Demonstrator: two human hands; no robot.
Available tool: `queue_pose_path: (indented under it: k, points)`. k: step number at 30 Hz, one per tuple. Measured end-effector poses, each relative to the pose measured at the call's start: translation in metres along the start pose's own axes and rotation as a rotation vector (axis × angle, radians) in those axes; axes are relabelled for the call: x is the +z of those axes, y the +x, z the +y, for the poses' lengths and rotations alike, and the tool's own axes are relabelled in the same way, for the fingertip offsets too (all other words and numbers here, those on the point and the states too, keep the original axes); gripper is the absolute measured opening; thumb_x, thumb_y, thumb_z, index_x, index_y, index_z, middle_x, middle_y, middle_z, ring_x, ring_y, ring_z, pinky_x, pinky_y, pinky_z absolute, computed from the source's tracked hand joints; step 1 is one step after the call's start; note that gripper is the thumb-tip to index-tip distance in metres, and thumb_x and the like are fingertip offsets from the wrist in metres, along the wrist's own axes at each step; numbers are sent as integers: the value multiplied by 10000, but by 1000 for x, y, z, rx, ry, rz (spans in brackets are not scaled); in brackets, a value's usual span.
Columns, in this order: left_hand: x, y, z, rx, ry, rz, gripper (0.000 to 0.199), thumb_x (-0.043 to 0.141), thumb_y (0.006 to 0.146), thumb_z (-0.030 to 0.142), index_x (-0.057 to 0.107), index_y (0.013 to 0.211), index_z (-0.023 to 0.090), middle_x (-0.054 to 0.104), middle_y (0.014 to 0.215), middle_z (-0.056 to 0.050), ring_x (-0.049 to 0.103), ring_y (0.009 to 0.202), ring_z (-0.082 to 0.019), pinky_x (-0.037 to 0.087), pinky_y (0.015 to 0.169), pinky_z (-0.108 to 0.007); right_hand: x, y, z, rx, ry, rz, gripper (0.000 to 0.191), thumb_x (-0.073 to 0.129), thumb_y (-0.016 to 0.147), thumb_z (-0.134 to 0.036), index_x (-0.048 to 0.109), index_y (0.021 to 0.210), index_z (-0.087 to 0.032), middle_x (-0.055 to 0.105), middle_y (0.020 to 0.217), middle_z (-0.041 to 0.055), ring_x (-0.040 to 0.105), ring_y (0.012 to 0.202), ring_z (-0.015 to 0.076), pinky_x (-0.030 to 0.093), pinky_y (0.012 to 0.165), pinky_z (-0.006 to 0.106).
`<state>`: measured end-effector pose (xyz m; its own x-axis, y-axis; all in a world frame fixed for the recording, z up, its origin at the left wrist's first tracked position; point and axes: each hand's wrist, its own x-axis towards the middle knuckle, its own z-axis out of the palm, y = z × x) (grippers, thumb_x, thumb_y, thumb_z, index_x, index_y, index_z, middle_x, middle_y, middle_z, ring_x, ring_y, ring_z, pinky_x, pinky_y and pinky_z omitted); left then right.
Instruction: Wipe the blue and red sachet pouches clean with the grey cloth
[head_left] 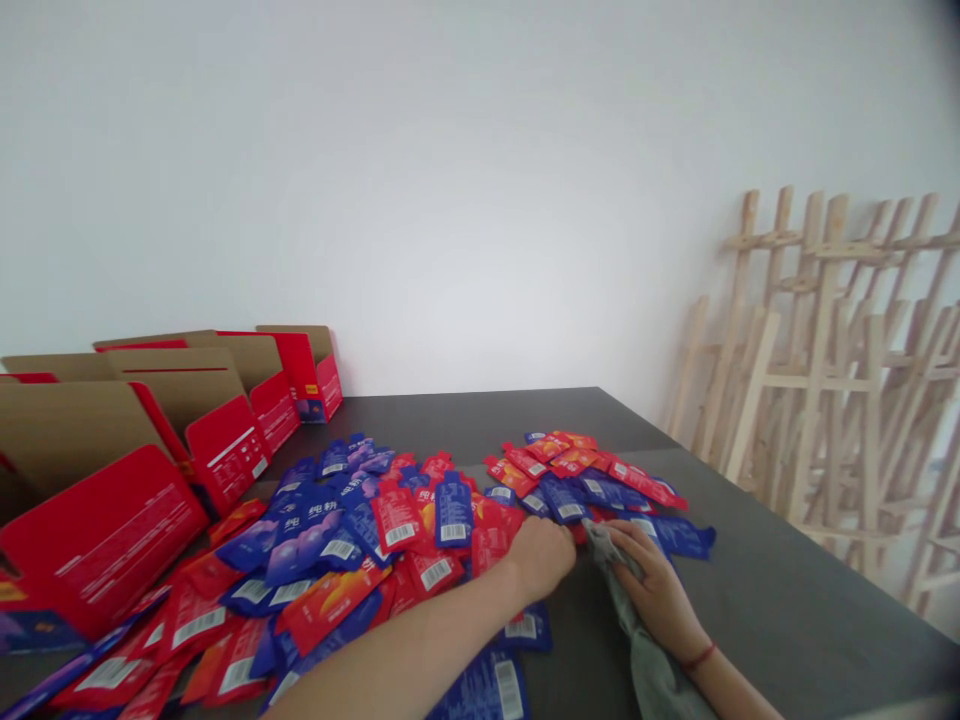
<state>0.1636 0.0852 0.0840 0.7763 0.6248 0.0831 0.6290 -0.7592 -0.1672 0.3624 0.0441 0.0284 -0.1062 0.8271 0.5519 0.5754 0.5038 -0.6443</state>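
Observation:
My left hand (541, 558) is closed in a fist over the middle of the table, with a bit of a red pouch (578, 533) showing at its fingers. Most of that pouch is hidden. Just to the right, my right hand (660, 590) grips a grey-green cloth (636, 632), which hangs down toward the front edge. The cloth's upper end is close to my left fingers. Beyond both hands lies a smaller pile of red and blue pouches (564, 495). Left of them, a larger mixed heap of pouches (315, 540) spreads under my left forearm.
Several open red cardboard boxes (112, 540) with brown insides stand along the left side. The dark table (480, 420) ends at a slanting right edge. Wooden easels (817, 380) lean beyond it on the right, and a white wall (480, 200) rises behind.

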Motion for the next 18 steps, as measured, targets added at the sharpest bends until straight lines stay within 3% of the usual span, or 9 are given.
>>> queue_pose_path:
  k: [5, 9, 11, 13, 15, 18]
  points:
    - [-14, -19, 24, 102, -5, 54, 92, 530, 951, 86, 619, 944, 106, 714, 868, -93, 698, 788, -248, 537, 646, -366, -2, 0, 8, 48, 17, 141, 255, 540, 931, -334, 693, 1115, -247, 643, 1198, 96, 612, 1140, 274, 511, 1012, 455]
    - [-2, -37, 56, 294, -102, 230, 76, 537, 988, 171, 604, 969, 141, 703, 912, -48, 682, 838, -196, 538, 728, -328, 1, 4, 9, 63, 22, 142, 264, 522, 913, -321, 694, 1094, -234, 651, 1176, 101, 613, 1132, 277, 517, 1007, 465]
    - [16, -48, 69, 341, -97, 330, 106, 536, 1006, 215, 617, 1014, 147, 707, 1029, -57, 666, 984, -187, 520, 870, -320, -3, 8, 0, 55, -3, 48, 280, 503, 893, -266, 700, 1088, -226, 654, 1172, 103, 614, 1134, 269, 518, 1010, 450]
    - [36, -60, 78, 298, -31, 434, 156, 545, 1010, 263, 630, 1067, 146, 694, 1149, -78, 637, 1092, -201, 490, 957, -337, -13, 10, -17, 29, -56, -133, 341, 494, 852, -179, 705, 1117, -228, 644, 1212, 96, 613, 1151, 251, 509, 1021, 414]
    - [56, -73, 85, 236, 52, 542, 192, 547, 1007, 284, 636, 1102, 143, 692, 1164, -85, 642, 1075, -216, 500, 935, -356, -26, 9, -39, -28, -143, -364, 458, 504, 797, -91, 699, 1179, -254, 620, 1286, 80, 616, 1155, 230, 492, 1027, 373]
    - [77, -87, 92, 250, 137, 629, 157, 533, 1005, 214, 643, 1095, 146, 707, 997, -47, 666, 894, -178, 523, 765, -300, -40, -3, -71, -148, -293, -619, 524, 547, 750, -46, 705, 1180, -299, 613, 1325, 40, 630, 1126, 225, 495, 978, 337]
